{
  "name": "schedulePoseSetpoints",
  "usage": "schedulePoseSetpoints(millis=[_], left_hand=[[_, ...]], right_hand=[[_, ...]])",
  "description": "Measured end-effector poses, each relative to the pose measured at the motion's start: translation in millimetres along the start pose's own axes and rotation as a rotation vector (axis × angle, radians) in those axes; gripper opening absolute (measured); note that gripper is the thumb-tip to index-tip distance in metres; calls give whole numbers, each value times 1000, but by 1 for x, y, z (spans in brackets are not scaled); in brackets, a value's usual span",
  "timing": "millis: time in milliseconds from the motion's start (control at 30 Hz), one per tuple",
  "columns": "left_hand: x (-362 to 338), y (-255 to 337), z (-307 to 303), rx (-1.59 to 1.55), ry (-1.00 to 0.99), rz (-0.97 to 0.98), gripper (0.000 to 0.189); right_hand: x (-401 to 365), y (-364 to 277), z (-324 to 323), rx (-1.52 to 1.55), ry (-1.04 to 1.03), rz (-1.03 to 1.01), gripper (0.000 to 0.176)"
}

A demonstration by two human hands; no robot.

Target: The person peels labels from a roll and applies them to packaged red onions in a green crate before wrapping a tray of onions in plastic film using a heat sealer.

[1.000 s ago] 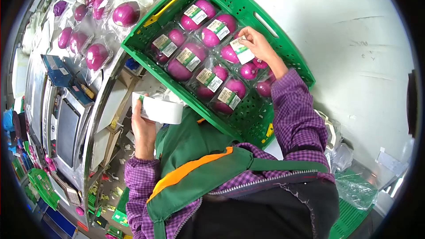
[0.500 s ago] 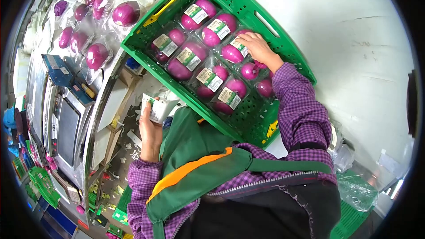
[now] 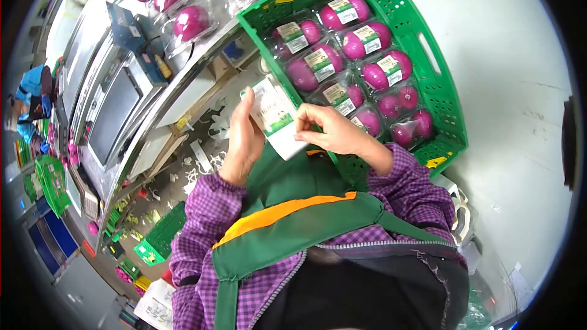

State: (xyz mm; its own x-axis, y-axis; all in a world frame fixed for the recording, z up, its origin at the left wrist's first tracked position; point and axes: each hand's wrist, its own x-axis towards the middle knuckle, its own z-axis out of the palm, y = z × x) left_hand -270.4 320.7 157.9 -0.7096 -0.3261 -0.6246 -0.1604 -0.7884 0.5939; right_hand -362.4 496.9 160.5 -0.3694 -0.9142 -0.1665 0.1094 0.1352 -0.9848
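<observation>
My left hand (image 3: 243,142) holds a stack or roll of printed labels (image 3: 269,107), white with a green band, its thumb along the near edge. At the labels' right edge my right hand (image 3: 335,131) is closed, thumb and fingertips pinched against a label's corner. Just beyond both hands stands a green crate (image 3: 449,101) with clear-wrapped packs of purple onions inside. Most packs, such as the onion pack (image 3: 386,69), carry a green and white label. A pack of smaller onions (image 3: 398,102) near the crate's right side shows no label.
More wrapped onions (image 3: 191,22) lie on the counter at upper left. Beside them is a blue machine (image 3: 137,43) with a dark panel. Paper scraps (image 3: 199,157) litter the floor below. Another person (image 3: 33,95) in blue is at far left.
My right hand has left the onion packs in the crate and come down to the labels. My left hand has moved up and right with the labels. The view has shifted left.
</observation>
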Motion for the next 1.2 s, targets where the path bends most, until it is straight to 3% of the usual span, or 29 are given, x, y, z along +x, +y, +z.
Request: schedulePoseSetpoints(millis=[100, 167, 200, 367, 433, 567, 633, 733, 767, 800, 833, 900, 967, 1033, 1167, 1200], left_hand=[[4, 18, 10, 69, -26, 51, 40], [9, 10, 5, 61, -47, 72, 39], [11, 5, 4, 62, -71, 92, 39], [5, -16, -2, 146, -139, 79, 36], [8, -23, -12, 99, -100, 66, 29], [11, -26, -6, 104, 5, 83, 28], [19, -30, -21, 125, 34, 106, 30], [24, -16, -31, 53, 138, 120, 34], [30, -13, -44, 26, 170, 125, 35], [31, -10, -52, 35, 172, 122, 36], [29, -10, -52, 36, 170, 119, 36], [23, -10, -49, 92, 166, 115, 36], [19, -17, -45, 98, 143, 89, 36], [22, -27, -49, 105, 148, 45, 35], [16, -28, -37, 120, 109, 14, 34], [16, -28, -39, 130, 118, 16, 34]], right_hand=[[-5, -2, 0, -10, -80, 32, 24], [-3, -7, 3, 27, 58, -41, 42], [-2, -7, 6, -104, 111, -76, 55], [5, -1, 11, -500, 317, -321, 30], [3, 7, 14, -434, 376, -428, 19], [-7, 16, 16, -542, 356, -517, 15], [-13, 16, 18, -255, 323, -452, 16], [-41, 10, -21, 120, 471, -412, 21], [-60, 10, -46, 271, 519, -284, 19], [-77, 8, -66, 170, 731, -55, 14], [-92, 14, -91, 46, 811, 24, 12], [-123, 68, -141, -121, 851, 81, 15], [-146, 94, -166, -278, 846, 360, 19], [-158, 131, -183, -570, 793, 347, 19], [-149, 130, -177, -867, 707, 342, 29], [-146, 126, -175, -943, 695, 425, 33]])
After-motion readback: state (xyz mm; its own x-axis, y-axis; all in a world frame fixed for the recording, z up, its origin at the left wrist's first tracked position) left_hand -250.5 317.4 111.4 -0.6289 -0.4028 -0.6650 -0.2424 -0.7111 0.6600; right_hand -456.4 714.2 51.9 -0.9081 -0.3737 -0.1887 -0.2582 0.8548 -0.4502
